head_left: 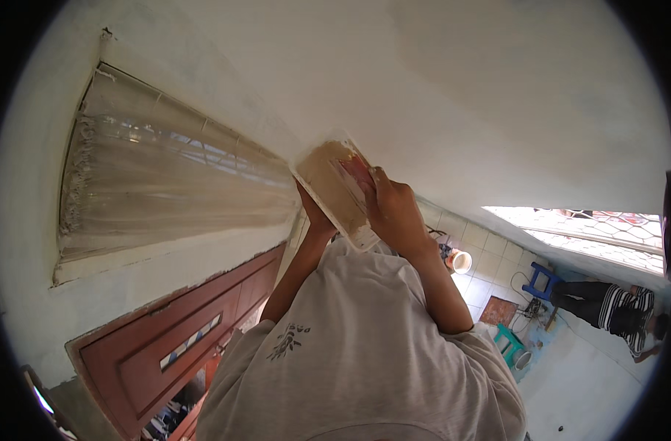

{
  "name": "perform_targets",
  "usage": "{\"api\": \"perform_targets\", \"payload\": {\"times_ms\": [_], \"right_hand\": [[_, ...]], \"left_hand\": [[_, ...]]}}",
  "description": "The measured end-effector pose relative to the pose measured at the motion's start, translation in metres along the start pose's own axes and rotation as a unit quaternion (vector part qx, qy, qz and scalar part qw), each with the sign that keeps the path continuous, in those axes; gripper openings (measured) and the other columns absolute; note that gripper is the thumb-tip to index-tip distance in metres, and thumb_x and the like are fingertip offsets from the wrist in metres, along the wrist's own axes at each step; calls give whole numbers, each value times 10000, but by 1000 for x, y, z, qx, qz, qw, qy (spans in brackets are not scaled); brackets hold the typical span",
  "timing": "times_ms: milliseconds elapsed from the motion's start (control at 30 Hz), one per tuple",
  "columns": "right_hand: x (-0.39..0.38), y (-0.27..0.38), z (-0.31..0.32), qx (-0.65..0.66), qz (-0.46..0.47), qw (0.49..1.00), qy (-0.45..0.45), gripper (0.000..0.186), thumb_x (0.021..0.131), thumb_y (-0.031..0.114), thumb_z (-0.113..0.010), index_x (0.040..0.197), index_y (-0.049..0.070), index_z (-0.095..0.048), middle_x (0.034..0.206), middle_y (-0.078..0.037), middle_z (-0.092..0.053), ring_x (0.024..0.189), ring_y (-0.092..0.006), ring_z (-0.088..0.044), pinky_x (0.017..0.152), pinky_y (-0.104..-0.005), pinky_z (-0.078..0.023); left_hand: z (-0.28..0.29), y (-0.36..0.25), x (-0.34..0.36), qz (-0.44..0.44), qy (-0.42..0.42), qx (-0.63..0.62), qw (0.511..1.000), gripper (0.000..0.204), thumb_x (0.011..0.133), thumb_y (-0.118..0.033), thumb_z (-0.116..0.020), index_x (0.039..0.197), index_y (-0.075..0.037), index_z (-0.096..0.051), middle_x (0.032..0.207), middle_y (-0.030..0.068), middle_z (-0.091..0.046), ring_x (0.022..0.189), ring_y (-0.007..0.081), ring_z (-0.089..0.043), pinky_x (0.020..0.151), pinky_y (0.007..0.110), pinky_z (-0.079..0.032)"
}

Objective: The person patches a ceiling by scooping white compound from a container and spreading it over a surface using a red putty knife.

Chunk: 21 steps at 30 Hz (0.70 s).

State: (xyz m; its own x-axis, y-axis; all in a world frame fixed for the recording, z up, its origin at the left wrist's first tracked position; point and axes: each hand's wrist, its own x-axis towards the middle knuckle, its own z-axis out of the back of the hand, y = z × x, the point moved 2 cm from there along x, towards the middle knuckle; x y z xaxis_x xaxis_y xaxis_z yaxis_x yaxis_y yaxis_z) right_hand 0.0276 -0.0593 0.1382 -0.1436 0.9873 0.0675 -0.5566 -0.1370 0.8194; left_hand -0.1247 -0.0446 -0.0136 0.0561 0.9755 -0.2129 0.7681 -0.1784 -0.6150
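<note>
In front of my chest, my left hand (pixel 315 211) is wrapped round the left side of a white rectangular plastic tray (pixel 363 239), with most of its fingers hidden underneath. The inside of the tray is coated with a pale beige material. My right hand (pixel 395 214) grips a flat reddish scraper (pixel 356 170) over the tray's right half. One edge of that tool lies in or close against the tray; its exact shape is partly covered by my fingers.
A pale wall rises ahead, with a curtained window (pixel 173 169) and a red-brown door (pixel 159 345) on the left. Down on the tiled floor stand a bucket (pixel 460 262), a blue stool (pixel 541 281) and a green stool (pixel 507 344). Another person (pixel 607 305) is at the far right.
</note>
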Motion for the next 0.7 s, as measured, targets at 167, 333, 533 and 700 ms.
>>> {"api": "perform_targets", "payload": {"times_ms": [167, 333, 533, 700], "right_hand": [[8, -4, -23, 37, 40, 998, 29, 348, 856, -82, -529, 1197, -132, -477, 885, -341, -642, 829, -506, -637, 715, -531, -515], [8, -17, -32, 5, 28, 991, 132, 512, 781, -68, -573, 1279, -92, -456, 1203, -345, -571, 1080, -491, -606, 850, -523, -541], [11, -32, -29, 16, -50, 979, 195, 400, 808, -24, -629, 1161, -148, -489, 1040, -337, -629, 978, -473, -654, 800, -485, -560], [10, -49, -25, 68, -18, 980, 187, 320, 798, -48, -628, 1079, -156, -518, 1002, -337, -638, 965, -469, -663, 776, -467, -560]], "left_hand": [[22, 23, 2, 32, 21, -145, 989, 743, 984, -718, -314, 1453, -157, -449, 1400, 76, -533, 1262, 252, -534, 1051, 432, -470], [28, 33, -8, 33, 18, -165, 986, 744, 980, -724, -316, 1439, -156, -461, 1380, 73, -546, 1243, 246, -545, 1033, 425, -479], [34, 44, -13, 24, 7, -185, 982, 746, 975, -732, -318, 1422, -156, -475, 1356, 69, -560, 1221, 238, -557, 1012, 417, -490], [33, 47, -21, 6, 50, -227, 973, 748, 971, -739, -320, 1408, -155, -486, 1336, 66, -573, 1202, 232, -567, 994, 410, -499]]}}
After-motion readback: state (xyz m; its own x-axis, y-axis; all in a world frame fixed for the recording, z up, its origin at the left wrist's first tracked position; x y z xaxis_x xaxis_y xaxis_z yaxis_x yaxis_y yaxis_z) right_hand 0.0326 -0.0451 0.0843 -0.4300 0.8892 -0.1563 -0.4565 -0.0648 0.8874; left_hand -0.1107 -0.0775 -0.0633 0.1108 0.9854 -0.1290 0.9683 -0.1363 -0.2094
